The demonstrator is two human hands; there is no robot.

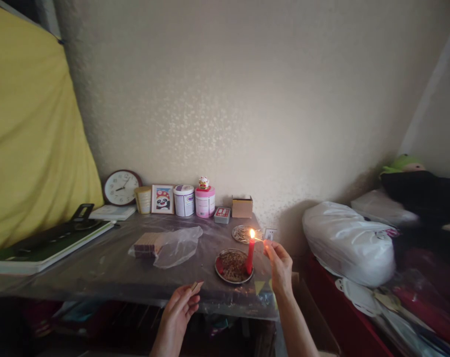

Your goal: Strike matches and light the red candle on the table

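A lit red candle [250, 257] stands nearly upright at the right side of a round metal plate [234, 282], with another red piece [219, 265] at the plate's left. My right hand [280, 263] pinches a thin matchstick [259, 240], whose tip is at the candle just below the flame. Whether the match itself burns is hard to tell. Lower down, in front of the table edge, my left hand [180, 307] holds a small brown matchbox [197, 286] between thumb and fingers. Behind the candle lies a second metal plate [237, 240] with thin sticks over it.
A brown block-like pack [146, 244] lies in clear plastic [180, 247] left of the plates. Along the wall stand a clock [122, 188], a framed panda picture [162, 199], tins [184, 201] and a small open carton [242, 207]. White bags [347, 243] are heaped at right.
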